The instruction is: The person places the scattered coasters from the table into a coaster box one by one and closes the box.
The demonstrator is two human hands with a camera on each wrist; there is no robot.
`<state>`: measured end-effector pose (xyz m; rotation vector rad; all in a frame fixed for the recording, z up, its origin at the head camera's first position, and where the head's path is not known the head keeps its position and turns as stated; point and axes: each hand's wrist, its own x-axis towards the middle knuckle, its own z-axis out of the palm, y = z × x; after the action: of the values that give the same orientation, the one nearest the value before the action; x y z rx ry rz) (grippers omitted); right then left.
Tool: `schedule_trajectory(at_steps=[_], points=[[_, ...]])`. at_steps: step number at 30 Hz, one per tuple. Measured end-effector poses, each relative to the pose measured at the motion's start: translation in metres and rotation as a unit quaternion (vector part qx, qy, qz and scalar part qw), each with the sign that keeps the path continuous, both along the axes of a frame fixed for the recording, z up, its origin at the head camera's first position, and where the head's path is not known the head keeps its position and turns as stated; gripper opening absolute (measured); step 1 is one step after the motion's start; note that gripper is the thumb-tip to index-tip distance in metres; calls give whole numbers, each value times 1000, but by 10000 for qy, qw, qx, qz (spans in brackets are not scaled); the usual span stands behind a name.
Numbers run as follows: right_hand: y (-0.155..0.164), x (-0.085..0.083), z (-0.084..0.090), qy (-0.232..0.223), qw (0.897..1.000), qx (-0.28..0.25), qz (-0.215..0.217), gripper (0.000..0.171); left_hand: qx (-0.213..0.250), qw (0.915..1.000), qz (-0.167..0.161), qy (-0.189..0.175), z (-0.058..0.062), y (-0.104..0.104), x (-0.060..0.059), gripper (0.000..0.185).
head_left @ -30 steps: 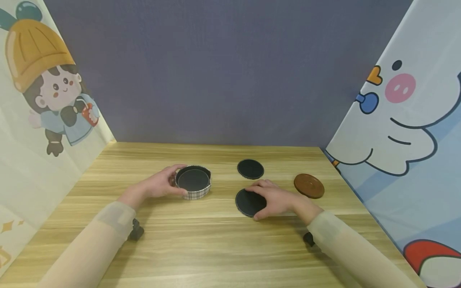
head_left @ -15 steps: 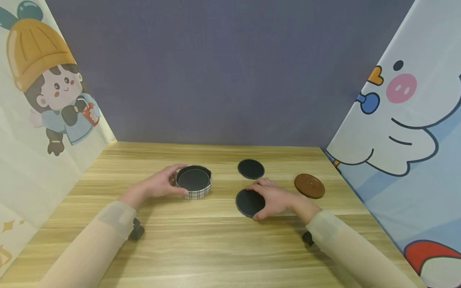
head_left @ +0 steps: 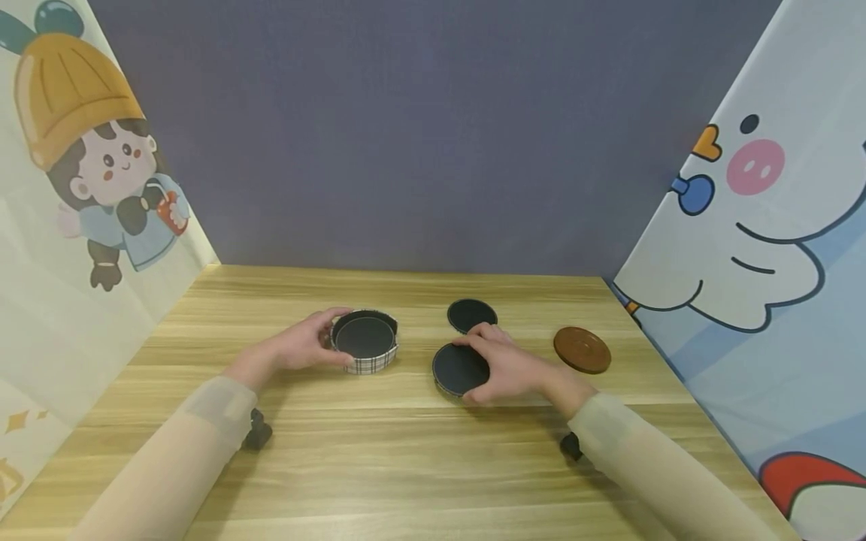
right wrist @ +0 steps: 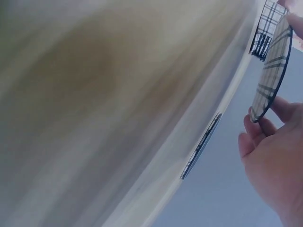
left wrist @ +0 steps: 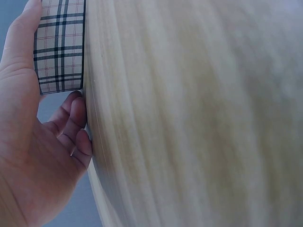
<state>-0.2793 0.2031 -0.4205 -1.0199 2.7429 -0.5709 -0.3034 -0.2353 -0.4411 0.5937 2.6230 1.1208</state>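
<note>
A round coaster holder (head_left: 370, 365) with a plaid outer wall and a notch on its right side stands on the table, left of the middle. Black round material, perhaps coasters, fills its inside. My left hand (head_left: 304, 344) grips the holder by its left side, thumb at the front; the plaid wall (left wrist: 59, 47) shows close in the left wrist view. Between thumb and fingers, my right hand (head_left: 510, 368) holds a black round coaster (head_left: 458, 370) by its edge. In the right wrist view its plaid underside (right wrist: 272, 73) is tilted and raised off the table.
Another black coaster (head_left: 471, 312) lies flat behind my right hand. To the right lies a brown round disc (head_left: 582, 349) with a ring in its surface. A dark grey wall panel (head_left: 406, 150) closes off the back of the wooden table (head_left: 406, 466); printed cloths hang at both sides.
My right hand has lifted the near coaster off the table and moved it slightly left and away from me. The left hand and the holder have stayed in place.
</note>
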Motion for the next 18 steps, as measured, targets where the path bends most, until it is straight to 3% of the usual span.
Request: schedule_trajectory(at_steps=[18], points=[[-50,-13,10,104,9990,-392,203,101,10,10000,41,-13,5,3,4,108]])
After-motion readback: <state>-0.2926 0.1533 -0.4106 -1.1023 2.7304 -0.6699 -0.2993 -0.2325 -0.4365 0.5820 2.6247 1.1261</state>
